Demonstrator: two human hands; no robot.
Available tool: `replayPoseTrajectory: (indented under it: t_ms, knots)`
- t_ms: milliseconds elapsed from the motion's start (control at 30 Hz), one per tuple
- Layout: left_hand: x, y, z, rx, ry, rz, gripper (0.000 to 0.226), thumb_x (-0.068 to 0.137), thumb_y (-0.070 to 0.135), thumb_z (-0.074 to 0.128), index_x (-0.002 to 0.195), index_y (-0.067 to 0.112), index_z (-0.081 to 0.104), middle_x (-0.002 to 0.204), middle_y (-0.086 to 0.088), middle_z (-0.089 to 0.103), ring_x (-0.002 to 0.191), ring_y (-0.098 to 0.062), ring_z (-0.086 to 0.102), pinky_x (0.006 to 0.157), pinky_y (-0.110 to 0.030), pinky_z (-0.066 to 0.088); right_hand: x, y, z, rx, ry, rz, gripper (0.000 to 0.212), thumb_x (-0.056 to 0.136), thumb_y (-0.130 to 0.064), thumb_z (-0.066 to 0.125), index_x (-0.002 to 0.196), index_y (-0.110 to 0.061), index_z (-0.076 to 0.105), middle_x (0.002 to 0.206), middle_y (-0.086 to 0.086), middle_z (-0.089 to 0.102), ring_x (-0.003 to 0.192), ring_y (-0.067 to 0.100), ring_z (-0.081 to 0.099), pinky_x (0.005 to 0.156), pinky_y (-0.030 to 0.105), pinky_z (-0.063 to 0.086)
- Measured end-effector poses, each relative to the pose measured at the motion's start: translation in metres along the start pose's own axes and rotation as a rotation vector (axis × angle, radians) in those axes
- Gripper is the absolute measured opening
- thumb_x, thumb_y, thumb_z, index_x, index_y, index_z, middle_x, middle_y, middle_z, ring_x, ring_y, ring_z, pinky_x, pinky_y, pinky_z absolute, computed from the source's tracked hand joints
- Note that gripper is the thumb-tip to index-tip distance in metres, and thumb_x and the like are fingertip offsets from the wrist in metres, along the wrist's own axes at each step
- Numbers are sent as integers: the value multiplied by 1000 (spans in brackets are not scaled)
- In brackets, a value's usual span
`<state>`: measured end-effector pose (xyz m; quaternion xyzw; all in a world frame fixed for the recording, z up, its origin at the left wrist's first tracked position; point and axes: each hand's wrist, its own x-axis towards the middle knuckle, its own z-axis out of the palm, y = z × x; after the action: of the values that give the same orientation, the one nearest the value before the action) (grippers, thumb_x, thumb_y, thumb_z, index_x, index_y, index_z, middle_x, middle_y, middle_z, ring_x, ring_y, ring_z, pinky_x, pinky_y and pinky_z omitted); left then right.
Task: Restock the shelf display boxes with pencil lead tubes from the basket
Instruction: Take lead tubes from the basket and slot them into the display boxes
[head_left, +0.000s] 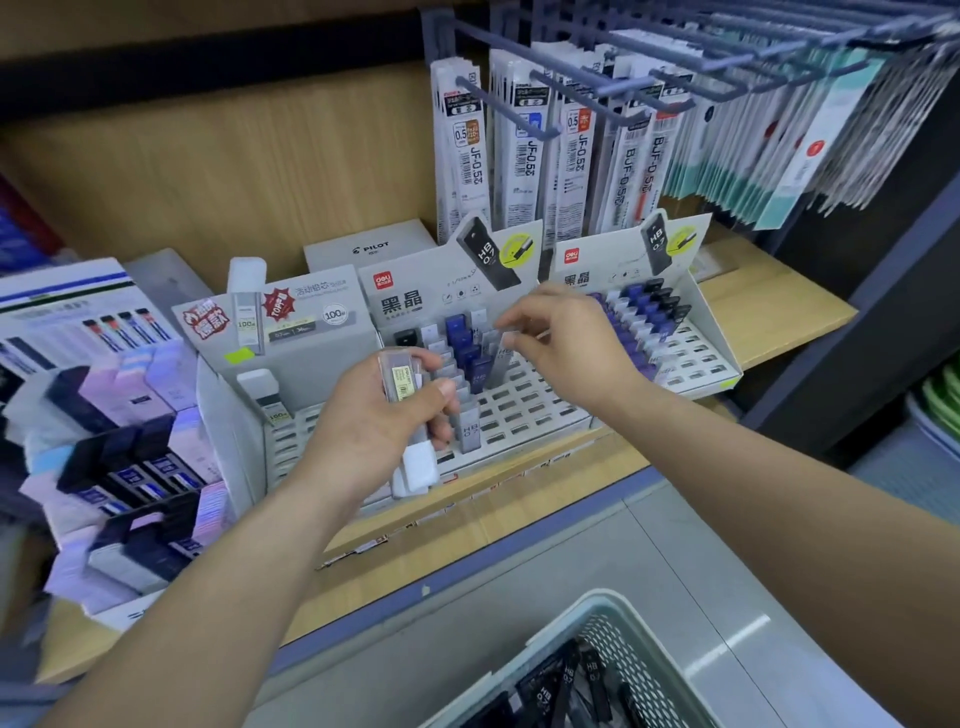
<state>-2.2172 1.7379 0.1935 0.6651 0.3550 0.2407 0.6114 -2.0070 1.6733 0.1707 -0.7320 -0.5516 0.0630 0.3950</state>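
My left hand (387, 415) grips a small bunch of pencil lead tubes (401, 382), white caps pointing down, in front of the middle display box (524, 410). My right hand (563, 338) hovers over that box's back rows, fingertips pinched on a pale tube (506, 338) among the blue and grey tubes standing in the slots. A second display box (701, 358) to the right holds rows of blue and black tubes. The basket (597, 613) at the bottom edge holds several black HB lead tubes (550, 691).
A third display box (249, 415) on the left holds one white-capped tube. Stacked blue and pink stationery boxes (124, 457) lie further left. Pen refill packs (571, 150) hang on hooks above. The wooden shelf edge (467, 540) runs in front.
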Motion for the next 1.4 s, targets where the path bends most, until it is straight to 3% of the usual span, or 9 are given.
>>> replayPoseTrajectory:
  t_ms: [433,567,667,833,1000,1067,1200,1300,1400]
  knots:
    - [-2,0,-11,-152,59,-45,25,95,3,64,117,10,54,81,-14,75,68,-27,74,56,-27,57,-3,4,8,-130,-13,-57,22,91,-5,69,111,-14,74,100,0,62,83,15,62,84,35,55]
    - [-3,1,-7,-168,27,-40,19,96,3,62,112,12,56,80,-11,76,70,-28,75,62,-30,61,-12,-12,-1,-29,5,98,32,90,-11,71,120,-21,67,96,-7,65,82,6,66,82,30,58]
    - [-4,4,1,-200,-2,-35,18,96,6,62,113,11,55,84,-14,75,74,-28,76,64,-29,61,-35,-36,-16,62,-40,177,9,91,-19,70,96,-27,68,85,-13,67,74,0,65,68,18,53]
    - [-6,5,18,-98,51,45,24,91,13,72,109,17,57,94,-14,74,77,-23,75,76,-40,60,-81,-79,-18,490,-230,401,27,83,-25,80,95,-11,60,84,9,72,70,26,73,67,42,59]
    - [-10,7,26,-42,115,71,29,83,22,81,100,22,58,95,-13,73,84,-28,74,84,-48,59,-91,-95,-8,652,-198,498,43,75,-8,85,96,-5,48,67,5,69,59,24,70,65,38,63]
    - [-9,7,26,31,123,106,29,81,25,82,97,22,58,94,-10,73,85,-27,72,82,-44,58,-92,-93,-7,701,-213,517,40,77,-4,83,98,-5,48,63,3,67,59,24,69,65,36,62]
    - [-8,9,23,187,125,143,31,80,32,83,97,21,60,81,5,67,62,2,59,60,-16,49,-94,-85,-9,690,-246,468,28,85,-5,76,104,-6,56,69,-1,62,64,24,67,69,37,61]
    - [-8,9,21,120,46,84,31,82,30,81,98,19,57,77,-2,68,49,-14,61,44,-27,49,-95,-77,-11,713,-235,479,22,91,-2,68,109,-10,59,80,6,59,68,22,66,75,40,62]
    - [-6,7,17,136,-16,74,28,87,28,76,102,18,55,66,-7,67,42,-22,58,42,-27,45,-91,-66,-17,759,-159,506,20,95,1,61,111,-11,64,91,12,57,72,22,68,75,40,62]
